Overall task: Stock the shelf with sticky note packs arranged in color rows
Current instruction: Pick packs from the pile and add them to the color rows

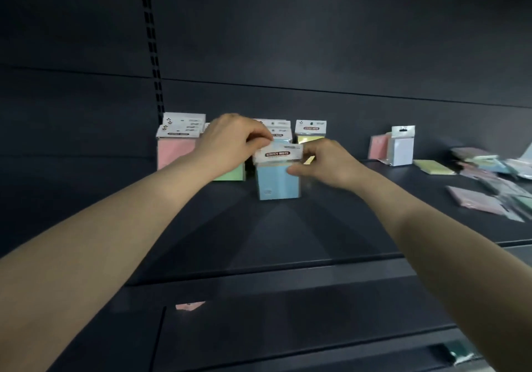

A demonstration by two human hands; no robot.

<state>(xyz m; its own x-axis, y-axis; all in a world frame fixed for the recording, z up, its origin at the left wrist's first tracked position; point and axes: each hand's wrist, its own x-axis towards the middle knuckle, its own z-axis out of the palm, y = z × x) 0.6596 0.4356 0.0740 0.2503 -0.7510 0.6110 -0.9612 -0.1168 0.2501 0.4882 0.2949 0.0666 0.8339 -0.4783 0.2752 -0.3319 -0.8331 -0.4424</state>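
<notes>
A blue sticky note pack (277,180) stands upright on the dark shelf (288,227), in front of other blue packs. My left hand (230,144) pinches the top left of its white header card. My right hand (325,161) grips its right edge. Pink packs (175,148) stand upright at the far left. A green pack (230,173) stands beside them, partly hidden by my left hand. A yellow pack (310,133) stands behind my right hand.
Further right a pink pack (379,147) and a white pack (402,148) stand upright. A yellow pack (437,167) lies flat, beside a loose pile of mixed packs (495,181) at the right edge. A lower shelf (288,328) sits below.
</notes>
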